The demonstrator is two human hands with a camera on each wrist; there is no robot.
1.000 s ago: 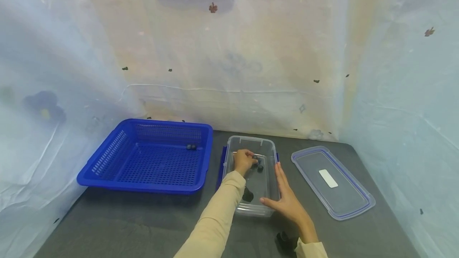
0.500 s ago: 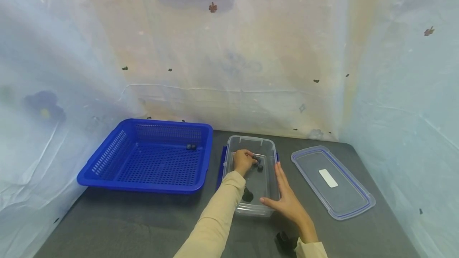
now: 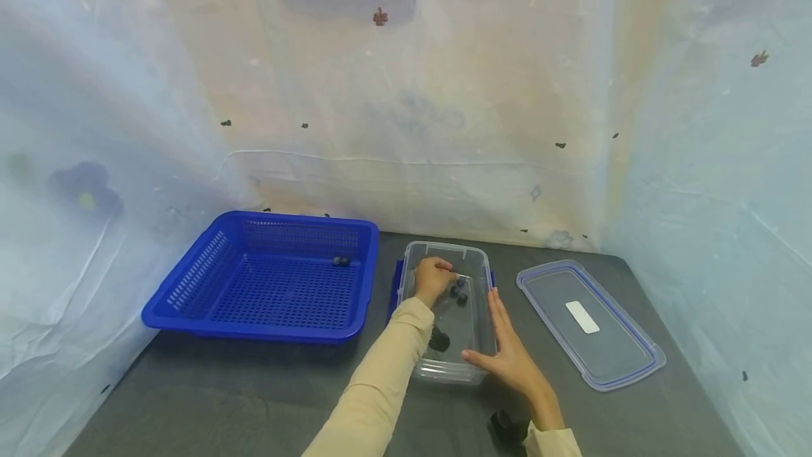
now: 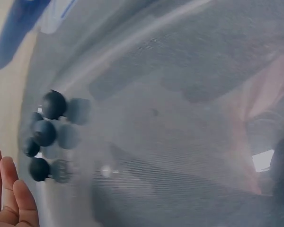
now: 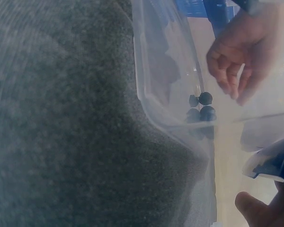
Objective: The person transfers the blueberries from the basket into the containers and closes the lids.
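Observation:
A clear plastic box [image 3: 466,333] with blue side flaps stands on the table. Several dark blueberries [image 3: 462,300] lie together inside, near its far right; the left wrist view shows the blueberries [image 4: 44,133] close to one wall. My left hand [image 3: 433,279] hovers in the box just left of them, fingers loosely bent. No fruit shows between its fingers in the right wrist view, where that left hand [image 5: 241,61] is apart from the fruit. Along the box's right wall rests my right hand [image 3: 512,358], fingers straight, thumb spread toward the front rim.
At the left is a blue slotted basket [image 3: 260,333] with two more dark berries [image 3: 340,261] in its back right part. A clear lid [image 3: 609,344] with a white label lies to the right. Patterned plastic sheeting [image 3: 406,125] surrounds the table [image 3: 241,393].
My left hand has risen slightly and drawn back from the blueberries, leaving more of them uncovered. My right hand has stayed at the box. The view has shifted a little.

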